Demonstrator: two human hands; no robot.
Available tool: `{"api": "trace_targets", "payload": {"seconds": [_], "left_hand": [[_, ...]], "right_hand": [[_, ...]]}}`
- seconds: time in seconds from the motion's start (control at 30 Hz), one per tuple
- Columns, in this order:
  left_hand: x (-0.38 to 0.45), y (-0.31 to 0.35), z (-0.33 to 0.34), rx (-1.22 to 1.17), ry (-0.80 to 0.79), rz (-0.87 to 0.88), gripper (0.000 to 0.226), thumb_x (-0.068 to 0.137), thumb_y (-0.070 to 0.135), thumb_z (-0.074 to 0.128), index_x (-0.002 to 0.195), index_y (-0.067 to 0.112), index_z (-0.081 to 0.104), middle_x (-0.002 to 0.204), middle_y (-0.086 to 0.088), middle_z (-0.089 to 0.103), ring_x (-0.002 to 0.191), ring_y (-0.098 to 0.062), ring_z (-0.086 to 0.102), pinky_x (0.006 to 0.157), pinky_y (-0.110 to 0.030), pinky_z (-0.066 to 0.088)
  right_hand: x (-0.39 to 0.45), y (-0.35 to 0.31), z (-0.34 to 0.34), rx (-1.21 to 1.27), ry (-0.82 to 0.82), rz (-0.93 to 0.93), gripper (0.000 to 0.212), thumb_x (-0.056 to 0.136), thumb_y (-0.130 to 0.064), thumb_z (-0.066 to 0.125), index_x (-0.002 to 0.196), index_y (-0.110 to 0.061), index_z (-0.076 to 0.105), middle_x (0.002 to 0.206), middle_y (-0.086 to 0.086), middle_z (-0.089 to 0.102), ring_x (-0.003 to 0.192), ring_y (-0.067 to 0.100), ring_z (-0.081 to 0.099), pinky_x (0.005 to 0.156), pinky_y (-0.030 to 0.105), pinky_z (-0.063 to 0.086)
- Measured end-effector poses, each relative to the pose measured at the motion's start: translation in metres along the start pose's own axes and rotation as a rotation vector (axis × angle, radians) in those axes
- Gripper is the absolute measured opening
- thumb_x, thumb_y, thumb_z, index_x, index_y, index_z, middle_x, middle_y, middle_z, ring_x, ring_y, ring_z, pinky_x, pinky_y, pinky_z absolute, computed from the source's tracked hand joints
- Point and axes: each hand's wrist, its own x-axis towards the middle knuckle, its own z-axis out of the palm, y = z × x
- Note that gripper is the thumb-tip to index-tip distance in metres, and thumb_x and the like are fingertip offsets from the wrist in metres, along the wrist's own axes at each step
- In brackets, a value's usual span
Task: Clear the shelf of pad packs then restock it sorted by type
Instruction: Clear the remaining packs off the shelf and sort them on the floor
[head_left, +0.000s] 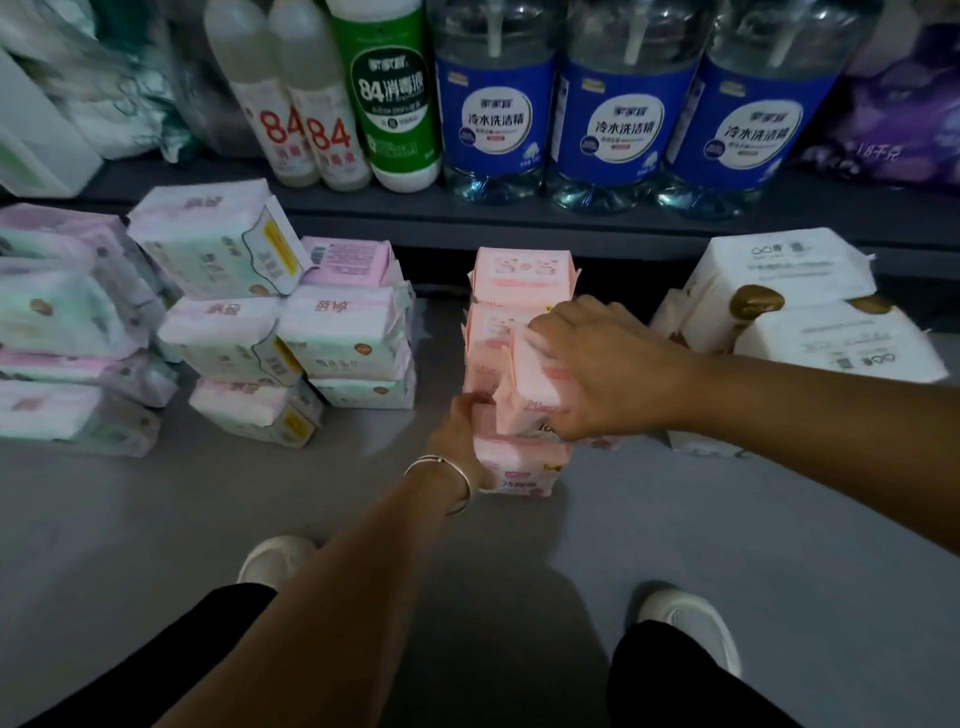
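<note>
Pink pad packs (519, 457), left hand (457, 441) gripping, right hand (608, 369) atop

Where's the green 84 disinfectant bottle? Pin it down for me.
In the head view, the green bottle stands upright on the shelf, upper centre-left, between the two white 84 bottles and the blue-labelled jugs.

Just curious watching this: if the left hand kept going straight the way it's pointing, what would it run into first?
The left hand already grips the pink packs from their left side. Pushed on, away from the person, it would probably meet more of that pink stack, then the dark shelf edge behind; depth is hard to judge.
</note>
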Motion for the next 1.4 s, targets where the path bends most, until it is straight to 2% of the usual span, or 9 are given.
{"api": "trace_targets", "payload": {"seconds": [0.2, 0.37, 0.57, 0.7, 0.8, 0.93, 1.1, 1.23, 1.4], "left_hand": [[0.008, -0.008, -0.007, 0.029, -0.028, -0.060, 0.106, 0.052, -0.001, 0.084, 0.138, 0.012, 0.024, 0.134, -0.011, 0.045, 0.121, -0.032, 0.049, 0.096, -0.047, 0.047], [0.007, -0.008, -0.030, 0.202, -0.129, -0.092, 0.099, 0.068, 0.000, 0.076, 0.145, 0.015, 0.016, 0.136, -0.008, 0.049, 0.119, -0.028, 0.052, 0.086, -0.027, 0.044], [0.005, 0.000, -0.057, 0.332, -0.178, -0.091, 0.101, 0.062, 0.005, 0.080, 0.144, 0.018, 0.023, 0.136, -0.006, 0.047, 0.121, -0.030, 0.049, 0.097, -0.045, 0.047], [0.001, 0.021, -0.071, 0.418, -0.182, -0.068, 0.097, 0.066, 0.006, 0.077, 0.145, 0.016, 0.021, 0.137, -0.010, 0.046, 0.121, -0.030, 0.049, 0.099, -0.043, 0.046], [-0.011, 0.049, -0.087, 0.413, -0.130, -0.044, 0.087, 0.074, 0.003, 0.071, 0.145, 0.013, 0.022, 0.141, -0.012, 0.043, 0.123, -0.030, 0.049, 0.100, -0.041, 0.045], [-0.036, 0.110, -0.113, 0.398, -0.012, 0.108, 0.068, 0.074, -0.001, 0.070, 0.135, 0.007, 0.040, 0.130, -0.014, 0.054, 0.116, -0.030, 0.055, 0.097, -0.036, 0.046], [-0.076, 0.197, -0.148, 0.339, 0.084, 0.294, 0.068, 0.076, 0.009, 0.075, 0.136, 0.008, 0.042, 0.132, -0.014, 0.051, 0.118, -0.027, 0.053, 0.102, -0.035, 0.043], [-0.117, 0.265, -0.174, 0.342, 0.226, 0.460, 0.061, 0.077, 0.012, 0.074, 0.131, 0.008, 0.047, 0.126, -0.014, 0.055, 0.113, -0.027, 0.056, 0.099, -0.033, 0.044], [-0.145, 0.332, -0.199, 0.431, 0.324, 0.587, 0.057, 0.079, 0.018, 0.073, 0.131, 0.013, 0.048, 0.127, -0.006, 0.056, 0.113, -0.022, 0.055, 0.097, -0.030, 0.045]], "right_hand": [[0.007, -0.009, 0.018, 0.007, 0.007, -0.053, 0.082, 0.071, -0.055, 0.067, 0.135, -0.020, 0.030, 0.128, 0.002, 0.041, 0.114, 0.017, 0.036, 0.098, 0.033, 0.031], [0.016, -0.022, 0.035, -0.024, 0.063, -0.065, 0.079, 0.074, -0.056, 0.064, 0.136, -0.020, 0.030, 0.132, 0.002, 0.040, 0.114, 0.019, 0.036, 0.096, 0.034, 0.031], [0.016, -0.025, 0.046, -0.116, 0.058, -0.088, 0.083, 0.077, -0.059, 0.062, 0.141, -0.018, 0.026, 0.138, 0.004, 0.037, 0.119, 0.022, 0.036, 0.101, 0.035, 0.030], [0.010, -0.023, 0.029, -0.114, 0.020, -0.071, 0.085, 0.075, -0.060, 0.063, 0.141, -0.020, 0.027, 0.139, 0.003, 0.036, 0.123, 0.022, 0.036, 0.105, 0.037, 0.030], [0.001, -0.020, 0.003, -0.162, 0.053, -0.058, 0.074, 0.079, -0.059, 0.060, 0.136, -0.018, 0.035, 0.136, 0.004, 0.040, 0.119, 0.023, 0.038, 0.100, 0.036, 0.031], [-0.018, -0.010, -0.054, -0.208, 0.090, 0.009, 0.062, 0.084, -0.054, 0.056, 0.130, -0.015, 0.042, 0.130, 0.005, 0.044, 0.117, 0.024, 0.040, 0.096, 0.036, 0.035], [-0.049, 0.001, -0.148, -0.082, 0.172, 0.144, 0.054, 0.086, -0.040, 0.063, 0.128, -0.011, 0.046, 0.127, 0.008, 0.048, 0.117, 0.026, 0.045, 0.098, 0.035, 0.040], [-0.074, 0.011, -0.216, -0.039, 0.295, 0.238, 0.040, 0.080, -0.029, 0.066, 0.112, -0.007, 0.056, 0.114, 0.012, 0.056, 0.109, 0.032, 0.053, 0.090, 0.041, 0.047], [-0.099, 0.033, -0.276, -0.047, 0.405, 0.326, 0.040, 0.085, -0.025, 0.065, 0.121, -0.009, 0.055, 0.121, 0.012, 0.057, 0.108, 0.030, 0.054, 0.090, 0.041, 0.048]]}}
